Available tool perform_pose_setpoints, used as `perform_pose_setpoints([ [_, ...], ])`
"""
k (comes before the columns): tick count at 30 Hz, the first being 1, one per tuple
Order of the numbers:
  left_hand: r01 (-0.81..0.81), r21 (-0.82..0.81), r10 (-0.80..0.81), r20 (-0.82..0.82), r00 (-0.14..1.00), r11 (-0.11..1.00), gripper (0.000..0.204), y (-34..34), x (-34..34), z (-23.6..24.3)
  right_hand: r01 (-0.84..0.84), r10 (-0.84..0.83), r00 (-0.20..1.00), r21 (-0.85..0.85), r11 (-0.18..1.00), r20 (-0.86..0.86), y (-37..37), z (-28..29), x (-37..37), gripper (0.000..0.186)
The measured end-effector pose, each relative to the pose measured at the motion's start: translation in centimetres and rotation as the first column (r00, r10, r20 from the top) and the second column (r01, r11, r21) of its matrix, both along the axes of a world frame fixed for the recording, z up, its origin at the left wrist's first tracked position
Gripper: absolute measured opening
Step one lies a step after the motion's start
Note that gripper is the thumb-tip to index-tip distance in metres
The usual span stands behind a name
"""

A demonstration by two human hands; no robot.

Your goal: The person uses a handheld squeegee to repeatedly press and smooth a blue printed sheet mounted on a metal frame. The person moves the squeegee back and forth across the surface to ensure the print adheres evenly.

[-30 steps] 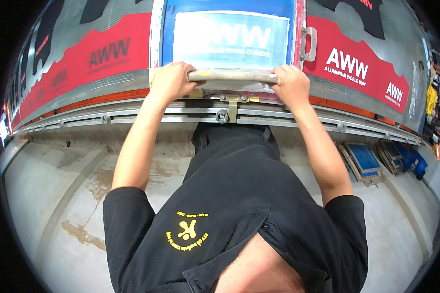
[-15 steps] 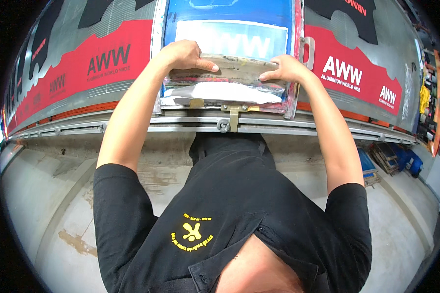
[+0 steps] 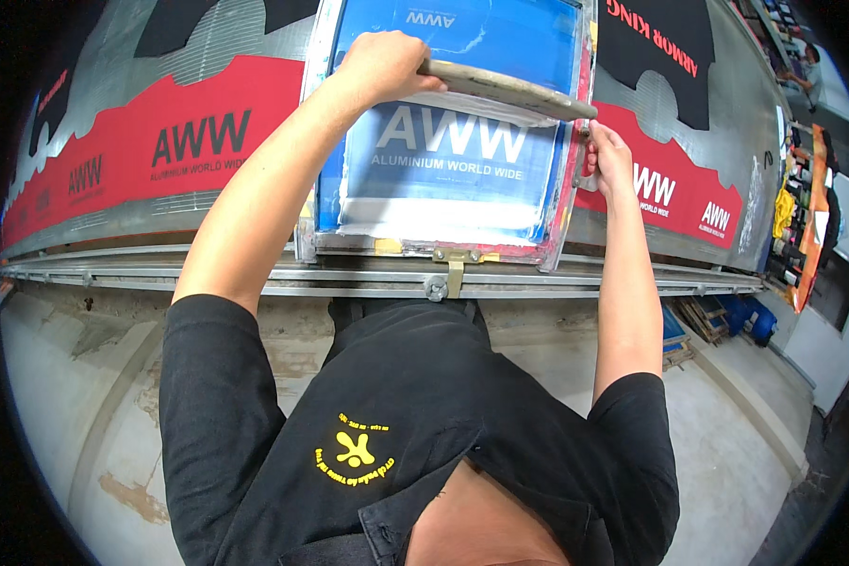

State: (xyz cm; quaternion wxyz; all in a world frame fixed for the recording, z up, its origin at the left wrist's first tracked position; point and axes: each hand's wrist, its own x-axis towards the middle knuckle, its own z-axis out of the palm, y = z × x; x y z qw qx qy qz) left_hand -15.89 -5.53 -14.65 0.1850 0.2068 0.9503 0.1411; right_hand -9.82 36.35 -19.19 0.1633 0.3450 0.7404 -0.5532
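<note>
My left hand (image 3: 387, 68) is closed round the left end of a worn, ink-stained squeegee (image 3: 514, 91). The squeegee slants down to the right across the blue mesh of a printing screen (image 3: 453, 209), with white ink along its lower edge. Pale lettering shows in the mesh, and a band of white ink (image 3: 443, 215) lies along its near end. My right hand (image 3: 610, 158) is off the squeegee, its fingers curled round the handle (image 3: 583, 156) on the right side of the screen frame, which they mostly hide.
Red fabric pieces with printed lettering (image 3: 123, 160) lie on the long grey table to either side, with black pieces (image 3: 665, 57) beyond. A metal rail (image 3: 349, 280) with a bracket runs along the near edge. Another person (image 3: 807, 71) is far off at the right.
The squeegee has moved from the near end of the screen to farther up, uncovering the lettering. My right hand has let go of it and taken the frame handle; my left hand still holds it.
</note>
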Motion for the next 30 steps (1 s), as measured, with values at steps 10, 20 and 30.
perform_pose_setpoints([
  [10,-0.121,0.221,0.114,0.044,0.993,0.968,0.031,2.0,6.3,1.1,0.003,-0.002,0.991,0.009,1.0,-0.132,-1.3,5.5,-1.5,0.034],
  [20,-0.077,0.381,0.155,-0.178,0.972,0.921,0.053,1.8,25.9,0.9,0.109,0.015,0.863,0.215,0.97,-0.505,-0.4,1.9,-2.2,0.035],
  [30,-0.137,0.294,0.15,-0.02,0.989,0.946,0.053,-11.8,22.8,0.7,0.04,0.106,0.842,0.257,0.966,-0.528,-15.7,-2.5,-0.7,0.033],
])
